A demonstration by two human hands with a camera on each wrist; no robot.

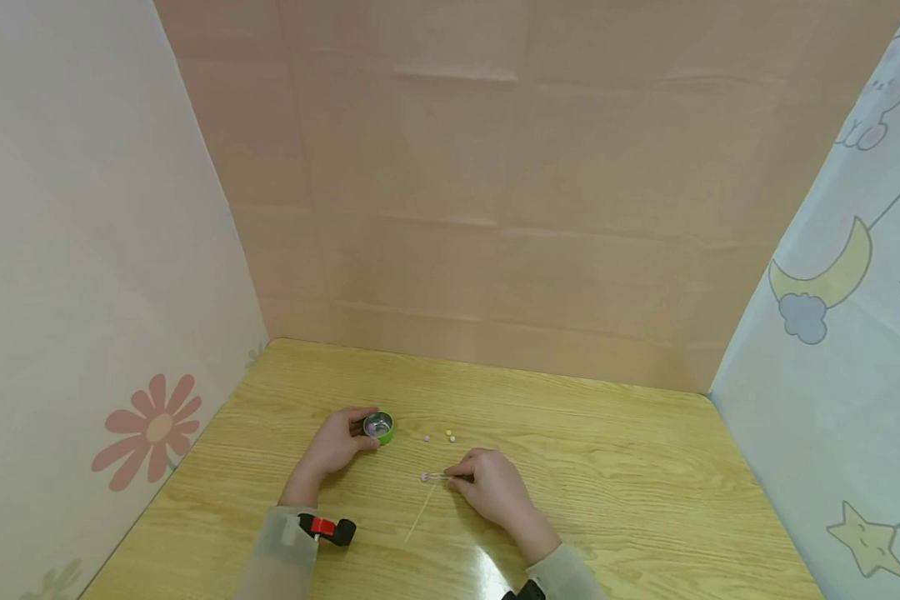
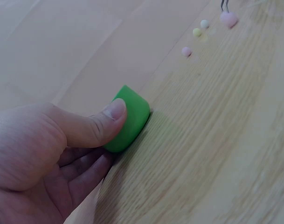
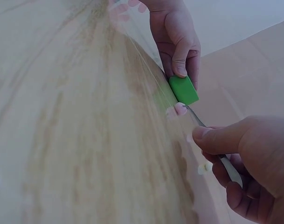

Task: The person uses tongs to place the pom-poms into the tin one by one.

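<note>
My left hand (image 1: 334,442) grips a small round green cup (image 1: 379,428) between thumb and fingers, at the table's surface. A pinkish ball shows inside the cup in the head view. In the left wrist view the thumb presses the green cup (image 2: 132,119) from the near side. My right hand (image 1: 492,486) pinches a pair of metal tweezers (image 3: 231,170), whose tips point left toward the cup. At those tips is a pink ball (image 3: 180,108), close over the table.
Behind the tweezers lie a pink ball (image 1: 427,438), a yellow ball (image 1: 448,432) and a white ball (image 1: 453,439) on the wooden table (image 1: 607,467). A pale thin line (image 1: 420,514) runs across the wood near the tweezers. Papered walls stand left, right and behind.
</note>
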